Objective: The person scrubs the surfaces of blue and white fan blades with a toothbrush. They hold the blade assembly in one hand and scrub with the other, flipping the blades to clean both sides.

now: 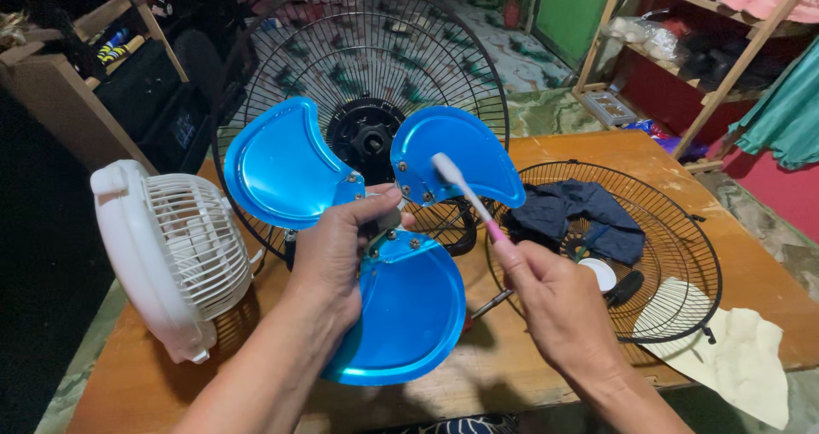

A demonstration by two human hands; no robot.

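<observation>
My left hand (337, 259) grips the hub of a blue metal three-bladed fan propeller (281, 165), holding it up over the wooden table (512, 361). In my right hand (550, 293) is a pink-and-white toothbrush (465, 191); its bristle head rests on the upper right blade. Behind the blades stands the rear wire guard (426, 33) with the black motor housing (365, 135) at its centre.
A small white fan (166, 255) stands at the left on the table. At the right lies the front wire guard (674, 246), with a dark cloth (580, 216) and a white cap (599, 273) on it. A pale rag (738, 357) hangs off the table's right edge. Wooden shelves (725, 67) stand behind.
</observation>
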